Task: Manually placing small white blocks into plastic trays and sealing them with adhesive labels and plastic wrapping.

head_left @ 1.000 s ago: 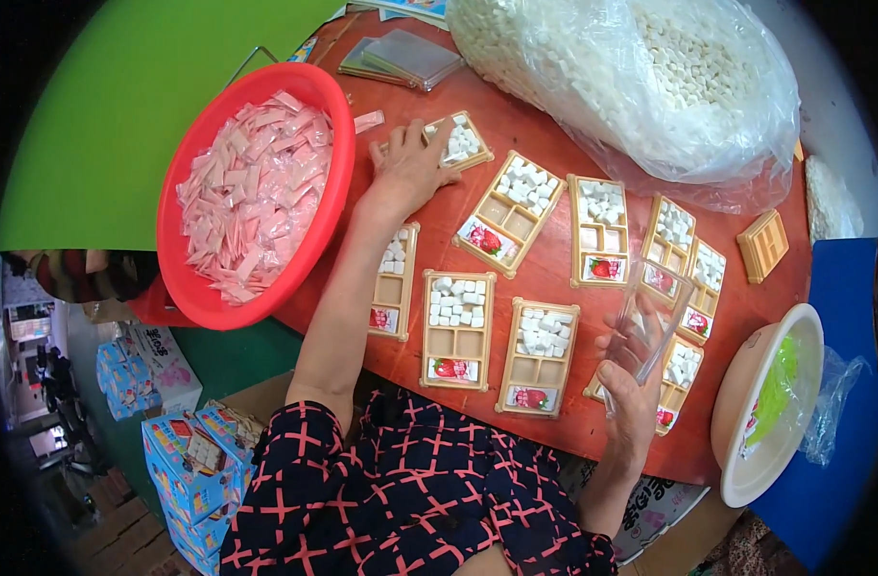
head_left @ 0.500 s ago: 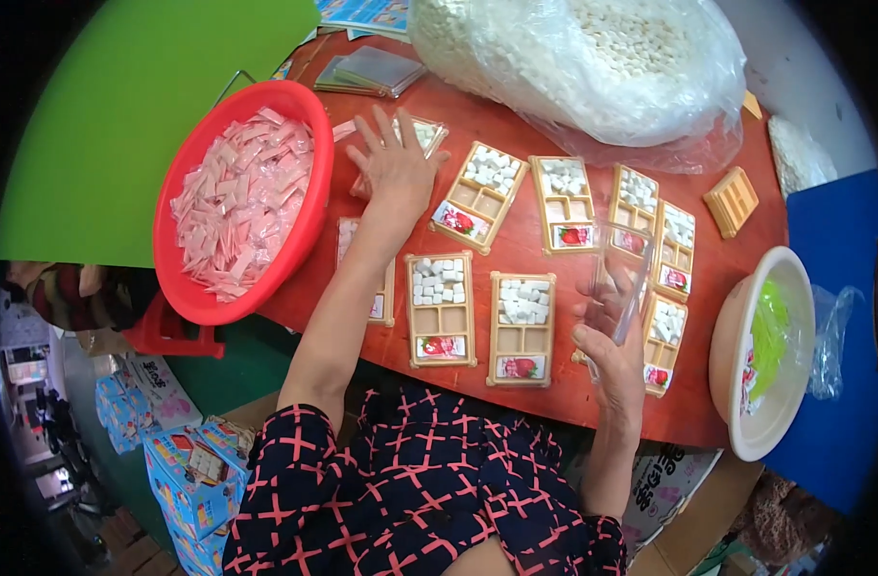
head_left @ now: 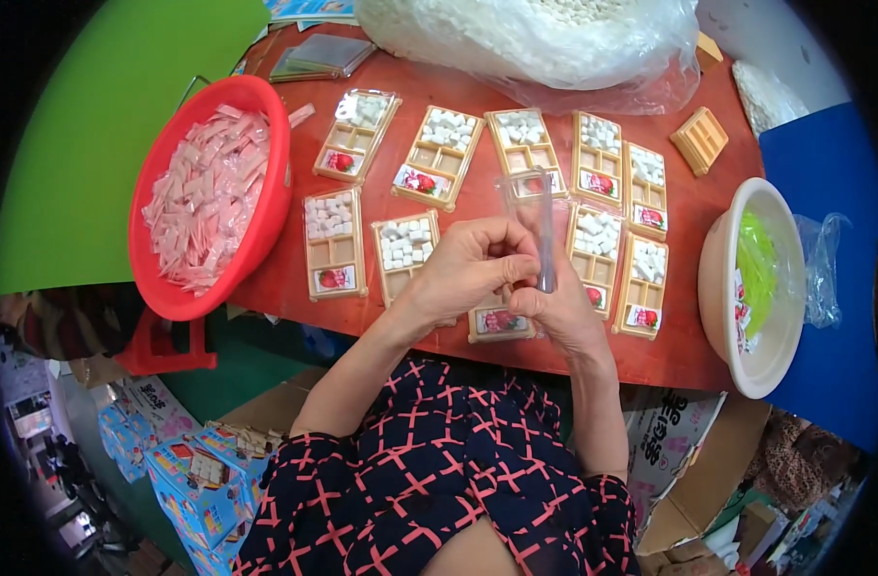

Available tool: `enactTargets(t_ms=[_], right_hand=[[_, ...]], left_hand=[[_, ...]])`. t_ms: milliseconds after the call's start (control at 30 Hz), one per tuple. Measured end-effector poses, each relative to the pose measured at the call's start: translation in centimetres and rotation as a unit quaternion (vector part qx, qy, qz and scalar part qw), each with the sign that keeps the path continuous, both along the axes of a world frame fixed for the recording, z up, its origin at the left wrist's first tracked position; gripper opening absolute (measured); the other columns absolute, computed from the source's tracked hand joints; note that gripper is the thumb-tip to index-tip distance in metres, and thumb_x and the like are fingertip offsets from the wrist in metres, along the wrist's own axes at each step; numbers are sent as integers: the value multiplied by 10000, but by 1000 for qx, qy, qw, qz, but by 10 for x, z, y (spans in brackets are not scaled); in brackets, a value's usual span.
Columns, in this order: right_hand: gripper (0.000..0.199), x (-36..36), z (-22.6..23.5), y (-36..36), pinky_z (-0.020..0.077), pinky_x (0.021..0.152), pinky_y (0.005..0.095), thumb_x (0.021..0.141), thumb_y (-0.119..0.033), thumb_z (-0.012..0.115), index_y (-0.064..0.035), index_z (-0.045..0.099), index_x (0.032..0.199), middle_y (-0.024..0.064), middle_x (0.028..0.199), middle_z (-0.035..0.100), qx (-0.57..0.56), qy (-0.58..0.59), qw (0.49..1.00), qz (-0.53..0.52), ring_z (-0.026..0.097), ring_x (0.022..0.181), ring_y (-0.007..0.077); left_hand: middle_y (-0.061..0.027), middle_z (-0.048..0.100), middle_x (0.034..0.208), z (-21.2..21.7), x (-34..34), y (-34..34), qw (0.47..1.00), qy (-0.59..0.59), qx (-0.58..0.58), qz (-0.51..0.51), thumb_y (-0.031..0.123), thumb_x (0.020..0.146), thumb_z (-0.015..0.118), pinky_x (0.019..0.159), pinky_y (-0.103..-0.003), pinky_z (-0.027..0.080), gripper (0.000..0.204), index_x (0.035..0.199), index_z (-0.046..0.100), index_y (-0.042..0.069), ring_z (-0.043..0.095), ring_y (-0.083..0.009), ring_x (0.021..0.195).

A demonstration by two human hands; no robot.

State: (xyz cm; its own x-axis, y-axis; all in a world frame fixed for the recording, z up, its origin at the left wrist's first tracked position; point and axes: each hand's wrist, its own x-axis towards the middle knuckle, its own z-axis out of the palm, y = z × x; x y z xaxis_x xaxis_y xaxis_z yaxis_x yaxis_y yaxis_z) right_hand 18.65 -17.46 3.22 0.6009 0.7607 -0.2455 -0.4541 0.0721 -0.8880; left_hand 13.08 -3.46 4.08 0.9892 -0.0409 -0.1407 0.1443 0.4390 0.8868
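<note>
My right hand [head_left: 571,315] grips a small stack of clear plastic lids [head_left: 545,230], held upright and edge-on over the front middle of the red table. Against it, the thumb and fingers of my left hand [head_left: 458,274] are pinched at the lids' near edge. Below my hands is a tan compartment tray [head_left: 501,324], partly hidden. Several similar trays lie around it, each with white cubes at the far end and a strawberry-printed sachet at the near end. The far-left tray [head_left: 357,134] has a shiny clear cover.
A red basin [head_left: 278,192] heaped with pink sachets stands at the left. At the right is a cream basin [head_left: 796,326] with green packets. A big clear bag [head_left: 525,48] of white pieces, stacked lids [head_left: 329,56] and empty tan trays [head_left: 700,140] sit farther back.
My left hand has come back from the far-left tray to meet my right hand at the lids. The far-left tray, formerly under that hand, now shows fully. The whole view has shifted slightly.
</note>
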Motion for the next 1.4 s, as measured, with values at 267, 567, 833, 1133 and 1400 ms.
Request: enactTargets(t_ms=[267, 567, 833, 1133, 1400], right_hand=[[1131, -5, -2, -1, 384, 518, 166, 446, -419, 847, -41, 261, 1337, 7, 886, 517, 5, 20, 1000, -11, 498, 704, 62], [1138, 2, 7, -4, 404, 569, 181, 435, -488, 825, -43, 271, 1324, 8, 864, 509, -65, -25, 997, 11, 503, 747, 74], [1238, 5, 8, -4, 430, 670, 220, 405, -597, 776, -52, 212, 1362, 43, 968, 490, -8, 36, 998, 46, 514, 787, 114], [1001, 8, -3, -10, 423, 758, 249, 570, -448, 783, -32, 281, 1330, 38, 989, 506, 75, 149, 986, 12, 517, 862, 119], [864, 8, 10, -2, 431, 759, 250, 625, -333, 750, -21, 325, 1310, 35, 1025, 507, 42, 135, 990, 4, 517, 868, 121]], left_hand=[[-43, 606, 800, -7, -1, -2, 999, 37, 15, 3, 43, 832, 558, 608, -179, 460, 81, 897, 559, -5, 570, -75, 699], [-39, 611, 754, -2, 3, -7, 997, 63, 40, 14, 50, 829, 562, 540, -172, 447, 82, 886, 576, -7, 559, -61, 624], [-39, 609, 739, 1, 4, -6, 996, 84, 28, 21, 58, 836, 557, 522, -166, 434, 71, 858, 582, -4, 551, -60, 608], [-42, 601, 761, -2, 3, -2, 999, 29, -5, 39, 122, 852, 562, 542, -180, 450, 113, 863, 567, 9, 547, -72, 607], [-42, 602, 765, -6, 2, -1, 996, 44, -34, 63, 124, 847, 574, 511, -175, 470, 129, 890, 570, 3, 558, -72, 584]])
